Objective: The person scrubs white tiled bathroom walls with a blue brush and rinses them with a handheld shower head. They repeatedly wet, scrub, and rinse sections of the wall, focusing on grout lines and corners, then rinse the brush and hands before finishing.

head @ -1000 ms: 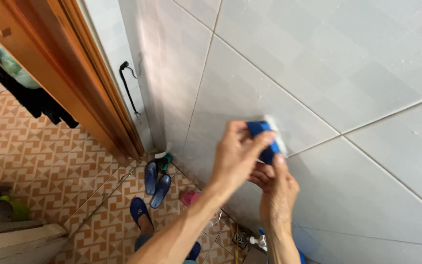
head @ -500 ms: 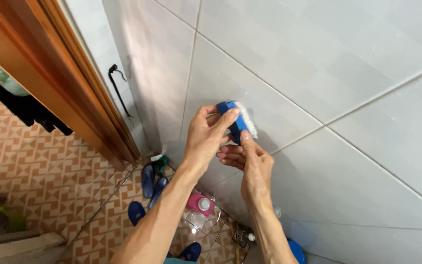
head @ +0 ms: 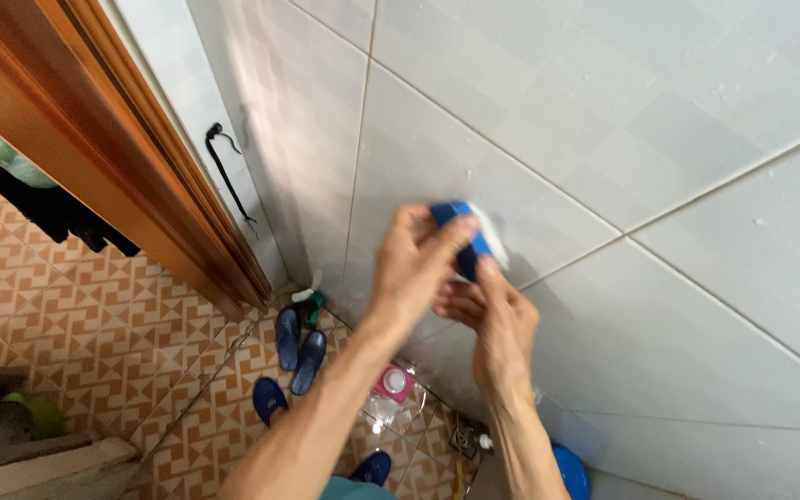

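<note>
Centre of frame: left hand and right hand both clamp a blue brush, bristles pressed on the grey wall tile; droplets dot tiles; scrubbing looks mid-way, most wall untouched.

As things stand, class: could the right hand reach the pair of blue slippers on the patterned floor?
Probably not: the right hand grips the blue scrubbing brush against the wall, and the blue slippers lie far below.
</note>
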